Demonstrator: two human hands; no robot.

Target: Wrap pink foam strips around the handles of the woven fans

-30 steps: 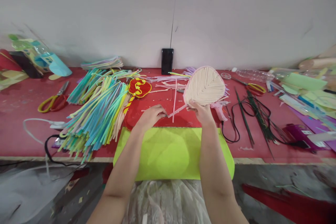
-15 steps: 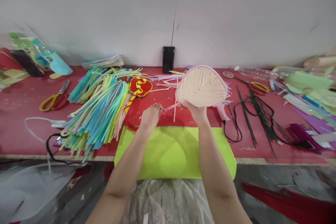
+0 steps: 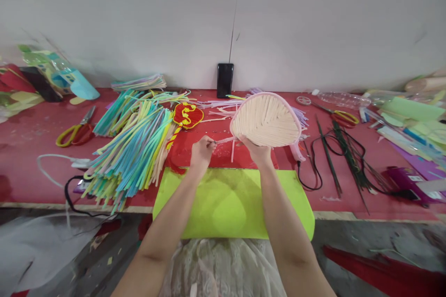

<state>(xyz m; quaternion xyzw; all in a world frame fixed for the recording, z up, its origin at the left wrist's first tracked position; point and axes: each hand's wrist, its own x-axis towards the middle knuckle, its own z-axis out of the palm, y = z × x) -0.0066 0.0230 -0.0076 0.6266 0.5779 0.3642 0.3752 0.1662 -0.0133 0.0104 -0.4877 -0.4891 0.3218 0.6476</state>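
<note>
A hand fan [image 3: 266, 120] of cream pipe cleaners with a pink rim is held tilted above the table. My right hand [image 3: 258, 152] grips its lower edge, thumb on the near face and the other fingers hidden behind it. From the fan a thin pinkish stick [image 3: 225, 141] runs left to my left hand [image 3: 202, 152], whose fingers are closed on its dark end. A loose pink pipe cleaner [image 3: 232, 152] lies just beyond the stick. Left of my left hand is a small red and yellow fan-shaped piece [image 3: 188, 116] with a striped handle.
Bundled pastel pipe cleaners [image 3: 139, 144] and scissors [image 3: 78, 130] lie on the left. A phone [image 3: 225, 80] leans on the back wall. At right are a pink glue gun [image 3: 297, 152], its black cord, green stems [image 3: 348, 158] and more scissors [image 3: 344, 118]. A lime-green mat [image 3: 230, 204] overhangs the front edge.
The fan has dipped slightly and turned a little in my right hand. My left hand has stayed almost in place on the stick. The view has shifted slightly.
</note>
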